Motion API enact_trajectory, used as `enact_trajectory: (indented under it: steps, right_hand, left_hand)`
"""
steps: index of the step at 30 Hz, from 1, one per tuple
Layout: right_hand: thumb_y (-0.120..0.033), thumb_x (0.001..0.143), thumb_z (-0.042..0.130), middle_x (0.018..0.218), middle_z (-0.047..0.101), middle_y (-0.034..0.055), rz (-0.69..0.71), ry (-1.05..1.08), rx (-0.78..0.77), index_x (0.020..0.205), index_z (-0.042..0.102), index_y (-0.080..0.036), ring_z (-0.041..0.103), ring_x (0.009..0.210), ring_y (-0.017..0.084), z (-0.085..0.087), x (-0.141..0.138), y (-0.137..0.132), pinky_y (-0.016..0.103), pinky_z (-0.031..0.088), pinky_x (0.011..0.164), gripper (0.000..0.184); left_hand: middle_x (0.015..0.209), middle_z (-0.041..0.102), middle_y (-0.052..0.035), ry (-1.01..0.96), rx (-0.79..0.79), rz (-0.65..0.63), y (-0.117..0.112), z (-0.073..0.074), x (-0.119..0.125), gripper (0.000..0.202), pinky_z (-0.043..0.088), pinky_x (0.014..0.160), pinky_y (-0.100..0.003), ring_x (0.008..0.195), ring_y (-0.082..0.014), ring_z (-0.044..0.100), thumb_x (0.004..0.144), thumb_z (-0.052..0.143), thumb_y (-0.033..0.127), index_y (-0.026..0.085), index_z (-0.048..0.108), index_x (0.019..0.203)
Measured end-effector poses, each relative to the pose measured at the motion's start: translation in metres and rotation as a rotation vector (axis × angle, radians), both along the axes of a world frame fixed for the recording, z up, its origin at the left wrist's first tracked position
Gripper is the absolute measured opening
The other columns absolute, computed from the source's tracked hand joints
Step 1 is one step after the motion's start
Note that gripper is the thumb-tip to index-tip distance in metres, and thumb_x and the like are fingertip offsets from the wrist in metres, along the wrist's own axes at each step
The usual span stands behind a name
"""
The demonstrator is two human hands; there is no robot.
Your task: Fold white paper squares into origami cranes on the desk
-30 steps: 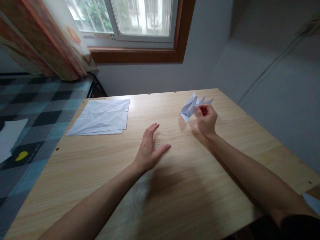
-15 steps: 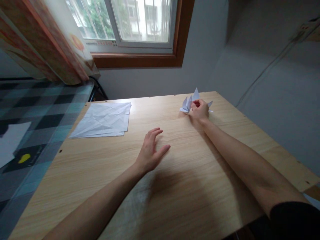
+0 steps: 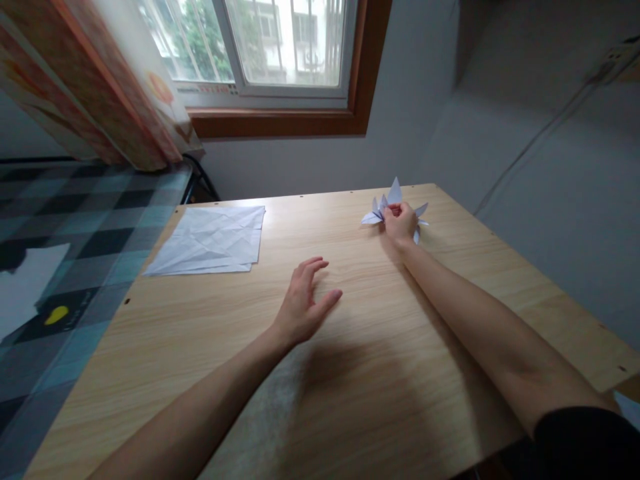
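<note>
Your wooden table fills the lower frame, creased sheets at left, a window at top. Your right hand pinches folded paper; your left hand hangs released.

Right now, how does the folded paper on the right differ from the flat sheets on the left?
The folded paper has pointed tips sticking up and out; the flat sheets lie low, stacked slightly askew. The folded paper is in the right hand's grip, while the flat sheets lie untouched. The flat sheets also spread wider than the folded paper. Both are white, creased paper.
</note>
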State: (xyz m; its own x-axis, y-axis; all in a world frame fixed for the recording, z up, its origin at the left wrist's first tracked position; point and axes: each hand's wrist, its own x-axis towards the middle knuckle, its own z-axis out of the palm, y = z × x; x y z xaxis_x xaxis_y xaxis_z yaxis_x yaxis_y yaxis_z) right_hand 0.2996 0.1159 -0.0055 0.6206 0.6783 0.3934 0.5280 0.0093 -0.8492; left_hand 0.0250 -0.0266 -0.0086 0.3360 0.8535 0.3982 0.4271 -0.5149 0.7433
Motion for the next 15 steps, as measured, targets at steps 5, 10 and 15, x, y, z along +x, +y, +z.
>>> enact_trajectory:
  steps: [5,10,15]
  right_hand:
    - [-0.026,0.072,0.064,0.078,0.065,0.0005,0.100,0.049,0.033,0.097,0.059,-0.019,0.061,0.067,0.018,-0.004,-0.010,-0.029,0.033,0.052,0.069,0.026]
    - [-0.031,0.076,0.066,0.082,0.063,0.0002,0.472,0.160,0.037,0.102,0.059,-0.020,0.057,0.061,0.014,-0.010,-0.033,-0.100,0.027,0.048,0.056,0.029]
    - [-0.026,0.086,0.062,0.085,0.066,0.0027,0.668,-0.153,0.026,0.098,0.062,-0.020,0.061,0.066,0.015,-0.010,-0.043,-0.157,0.028,0.050,0.060,0.014]
  left_hand:
    - [0.138,0.053,-0.0121,-0.006,0.014,0.012,0.002,-0.003,-0.001,0.046,0.046,0.105,-0.047,0.129,-0.0273,0.051,0.088,0.064,0.036,0.023,0.050,0.129]
    - [0.137,0.053,-0.0118,-0.029,0.030,0.032,-0.001,-0.003,0.000,0.045,0.046,0.106,-0.047,0.127,-0.0270,0.053,0.088,0.064,0.035,0.022,0.050,0.129]
    - [0.139,0.053,-0.0135,0.032,0.090,0.105,0.007,0.007,-0.010,0.049,0.041,0.110,-0.050,0.131,-0.0290,0.050,0.085,0.066,0.039,0.021,0.051,0.129]
